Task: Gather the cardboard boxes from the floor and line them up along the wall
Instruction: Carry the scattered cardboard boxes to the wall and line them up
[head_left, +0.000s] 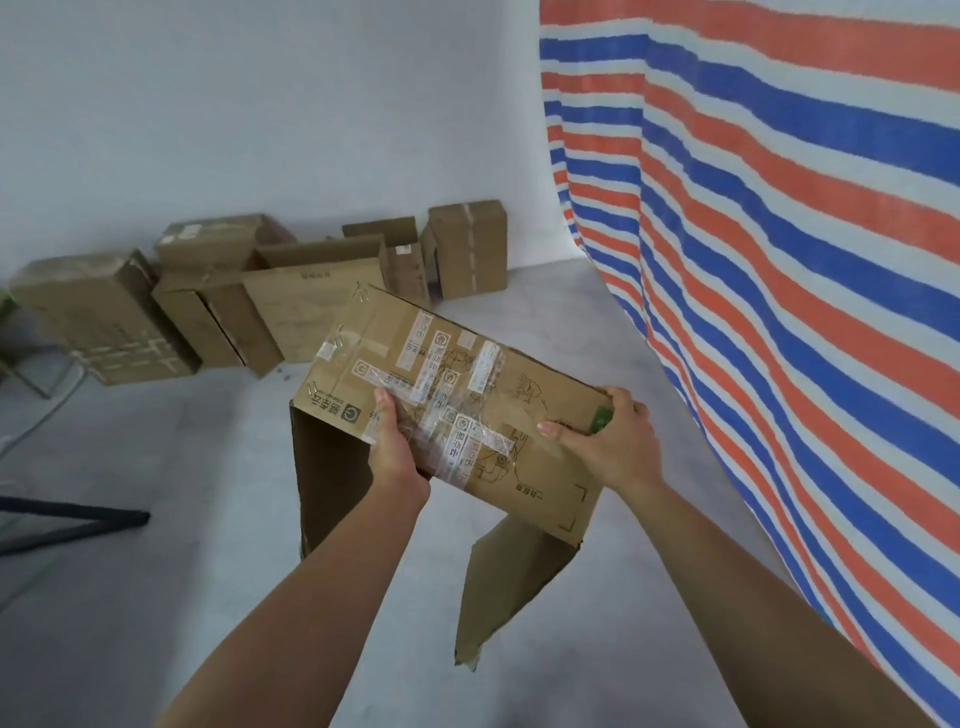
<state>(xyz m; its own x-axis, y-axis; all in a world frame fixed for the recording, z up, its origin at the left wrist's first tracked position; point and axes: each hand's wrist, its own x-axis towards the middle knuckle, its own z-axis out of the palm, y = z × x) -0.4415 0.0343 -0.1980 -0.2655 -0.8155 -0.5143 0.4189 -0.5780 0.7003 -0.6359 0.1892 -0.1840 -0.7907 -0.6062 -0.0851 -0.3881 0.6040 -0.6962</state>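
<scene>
I hold a taped brown cardboard box (457, 374) in the air over the grey floor, its printed side facing up and its loose flaps hanging down below it. My left hand (397, 447) grips its near left edge. My right hand (610, 436) grips its near right corner. Ahead, a row of several cardboard boxes (291, 291) stands along the white wall (260, 104), from a flat one at far left (104, 317) to an upright one at far right (470, 252).
A striped red, blue and white tarp (779, 234) hangs down the right side, reaching the floor. A dark tripod leg (78, 514) and thin cables lie on the floor at the left. Bare grey floor (545, 322) lies between me and the row.
</scene>
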